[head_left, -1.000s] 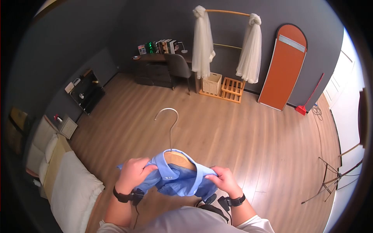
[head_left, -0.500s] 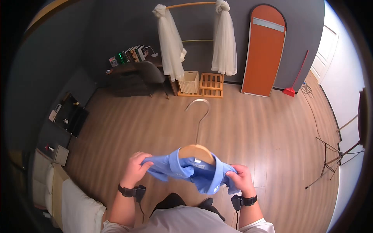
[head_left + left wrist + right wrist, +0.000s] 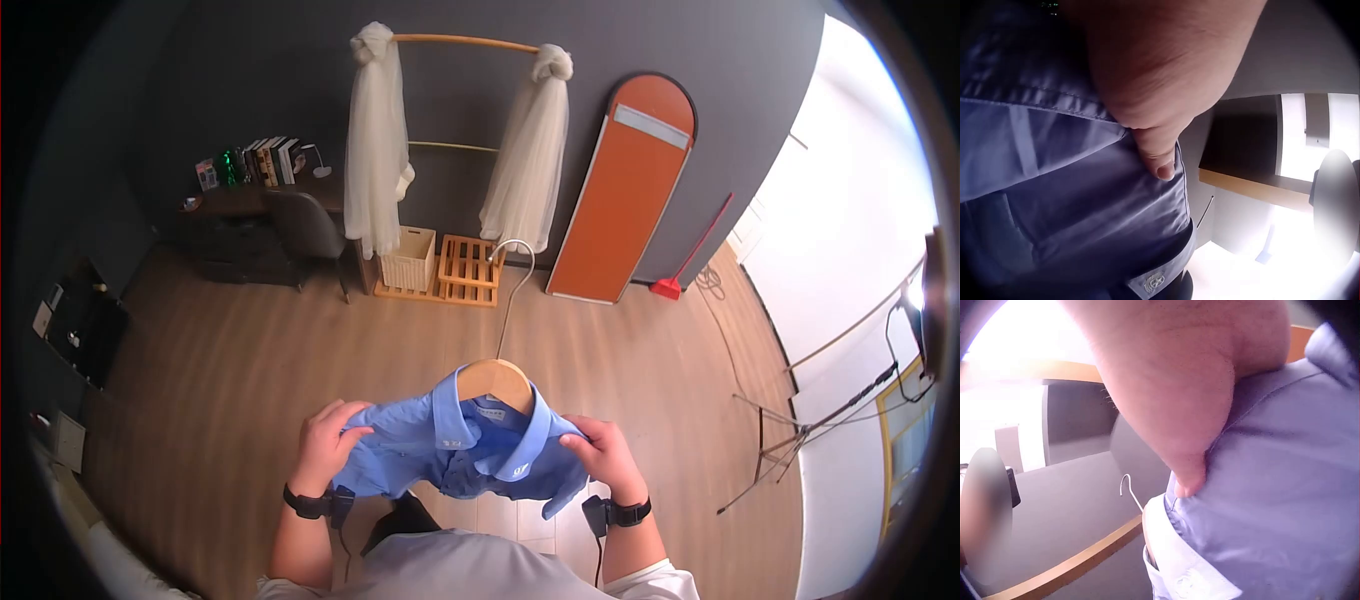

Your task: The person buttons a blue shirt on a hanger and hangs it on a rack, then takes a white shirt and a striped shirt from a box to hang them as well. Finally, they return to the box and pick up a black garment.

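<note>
A blue collared shirt (image 3: 400, 425) hangs on a wooden hanger (image 3: 496, 384) in front of the body. The hanger's long metal hook rises from the collar and curves at the top. My left hand (image 3: 328, 445) pinches one shoulder of the shirt between thumb and fingers. At the opposite shoulder, my right hand (image 3: 610, 458) pinches the cloth. Small light marks show on both collar points. In the left wrist view the thumb (image 3: 1163, 164) lies against the cloth beside the collar. The right wrist view has the hook (image 3: 1126, 484) beyond the collar.
By the far wall stands a wooden rack (image 3: 465, 42) with white sheer cloth knotted at both ends and a basket (image 3: 408, 262) below. An orange arched panel (image 3: 625, 200) leans beside a red broom (image 3: 668, 288). A tripod stand (image 3: 800, 432) is at right, a desk and chair (image 3: 305, 225) at left.
The head view has swung right. The shirt and hanger have shifted right from a second ago, and the shirt's shoulders are spread more evenly. Both hands have kept their hold.
</note>
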Tool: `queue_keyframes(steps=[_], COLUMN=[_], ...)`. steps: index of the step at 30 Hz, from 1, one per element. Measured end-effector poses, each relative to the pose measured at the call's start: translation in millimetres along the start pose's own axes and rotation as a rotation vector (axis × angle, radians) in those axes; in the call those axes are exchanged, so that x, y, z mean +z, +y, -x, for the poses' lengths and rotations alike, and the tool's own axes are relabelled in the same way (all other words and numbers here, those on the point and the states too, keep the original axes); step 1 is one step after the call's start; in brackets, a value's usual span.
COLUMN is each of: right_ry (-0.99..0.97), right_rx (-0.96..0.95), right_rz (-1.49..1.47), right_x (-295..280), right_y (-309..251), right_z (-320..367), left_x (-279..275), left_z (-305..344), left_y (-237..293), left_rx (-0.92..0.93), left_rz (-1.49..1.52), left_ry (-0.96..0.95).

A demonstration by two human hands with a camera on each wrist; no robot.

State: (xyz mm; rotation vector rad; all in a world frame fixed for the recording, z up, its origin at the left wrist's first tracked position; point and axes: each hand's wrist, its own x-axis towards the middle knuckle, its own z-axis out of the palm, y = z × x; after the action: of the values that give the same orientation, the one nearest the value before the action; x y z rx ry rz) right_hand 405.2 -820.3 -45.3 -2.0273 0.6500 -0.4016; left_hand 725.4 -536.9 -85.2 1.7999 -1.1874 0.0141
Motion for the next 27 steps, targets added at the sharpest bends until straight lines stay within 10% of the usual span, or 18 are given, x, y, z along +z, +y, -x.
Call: queue_keyframes(steps=[9, 27], right_ry=[-0.026, 0.181], right_rx=[0.051, -0.093], right_rz=[0.038, 0.344], right_x=[32.2, 3.2], right_y=[-30.9, 127.4], right_z=[-126.7, -486.2], left_x=[-15.4, 103.9], left_z=[-92.7, -364.1], left_y=[-102.9, -232.3], left_rx=[-0.141, -0.332], left_rz=[-0.034, -0.01], left_ry=[0.147, -0.034])
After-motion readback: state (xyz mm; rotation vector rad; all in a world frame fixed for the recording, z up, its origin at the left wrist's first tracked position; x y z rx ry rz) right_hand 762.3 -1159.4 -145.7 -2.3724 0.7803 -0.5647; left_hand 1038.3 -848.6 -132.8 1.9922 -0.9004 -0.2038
